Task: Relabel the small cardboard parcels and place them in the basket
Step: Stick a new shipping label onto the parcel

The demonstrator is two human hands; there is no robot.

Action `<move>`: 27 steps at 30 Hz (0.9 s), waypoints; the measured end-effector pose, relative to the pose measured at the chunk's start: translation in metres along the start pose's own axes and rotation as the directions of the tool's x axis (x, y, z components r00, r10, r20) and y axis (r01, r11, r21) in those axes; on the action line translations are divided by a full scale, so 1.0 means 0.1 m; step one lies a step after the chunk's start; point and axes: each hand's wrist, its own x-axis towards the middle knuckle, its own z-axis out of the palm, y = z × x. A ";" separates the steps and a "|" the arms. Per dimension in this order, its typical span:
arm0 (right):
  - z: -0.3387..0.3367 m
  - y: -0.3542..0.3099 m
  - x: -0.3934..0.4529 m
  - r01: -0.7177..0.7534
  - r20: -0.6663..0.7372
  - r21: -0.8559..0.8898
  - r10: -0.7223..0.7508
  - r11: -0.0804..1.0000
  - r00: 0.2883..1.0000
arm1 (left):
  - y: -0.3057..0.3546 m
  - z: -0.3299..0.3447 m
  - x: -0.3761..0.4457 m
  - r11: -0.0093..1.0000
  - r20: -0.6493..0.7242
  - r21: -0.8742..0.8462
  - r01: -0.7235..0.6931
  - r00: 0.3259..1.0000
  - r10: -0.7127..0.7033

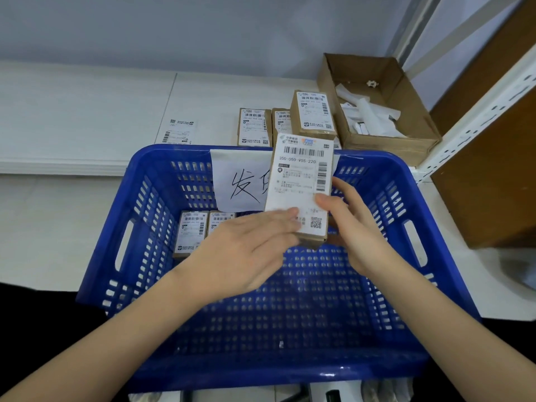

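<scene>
Blue perforated plastic basket (377, 285), wide and mostly bare of floor below the fingers, with a handwritten paper sign (232, 181) on its far wall. Brown open carton (406, 140) of crumpled paper strips, beyond and right of the fingers. Three labelled small cardboard parcels (255, 127) wait on the white tabletop (87, 111) beyond the fingertips; two labelled parcels (191, 233) already lie in the basket, left of the fingers. Held parcel (301, 181), above the basket: right hand (356, 227) curls thumb and fingers round its lower right edge; left hand (249, 250) lies with straight fingers (284, 216) flat on the white label. Judged stage: label being smoothed; placing follows, with most of the task outstanding.
</scene>
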 end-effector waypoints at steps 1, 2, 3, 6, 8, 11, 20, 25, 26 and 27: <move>0.01 0.01 0.00 0.021 0.017 -0.041 -0.021 0.999 1.000 | 0.03 -0.04 0.01 0.993 -0.041 -0.081 0.081 0.996 -0.085; 0.03 0.03 0.00 0.042 0.043 -0.075 -0.038 0.996 0.998 | 0.04 -0.07 0.04 0.977 -0.080 -0.139 0.162 0.981 -0.174; 0.05 0.05 -0.01 0.056 0.075 -0.095 -0.049 0.994 0.996 | 0.04 -0.08 0.06 0.958 -0.104 -0.167 0.234 0.962 -0.253; 0.13 0.11 -0.06 0.087 0.171 -0.122 -0.066 0.989 0.983 | -0.03 -0.04 0.09 0.936 -0.120 -0.007 0.351 0.929 -0.349; 0.17 0.16 -0.08 0.100 0.209 -0.137 -0.070 0.985 0.976 | -0.08 0.02 0.08 0.940 -0.058 0.138 0.314 0.949 -0.308; 0.21 0.19 -0.12 0.104 0.225 -0.136 -0.071 0.985 0.972 | -0.09 0.06 0.05 0.942 0.072 0.172 0.289 0.950 -0.304; 0.19 0.18 -0.11 0.106 0.184 -0.119 -0.083 0.987 0.980 | -0.16 0.03 0.05 0.817 0.122 0.215 0.536 0.815 -0.567; 0.16 0.17 -0.10 0.104 0.182 -0.108 -0.083 0.989 0.980 | -0.19 0.03 0.04 0.798 0.111 0.178 0.576 0.794 -0.597; 0.16 0.17 -0.10 0.101 0.182 -0.102 -0.082 0.990 0.980 | -0.17 0.04 0.04 0.797 0.111 0.166 0.581 0.792 -0.601; 0.16 0.18 -0.10 0.100 0.180 -0.098 -0.081 0.990 0.980 | -0.15 0.05 0.03 0.794 0.109 0.155 0.588 0.789 -0.605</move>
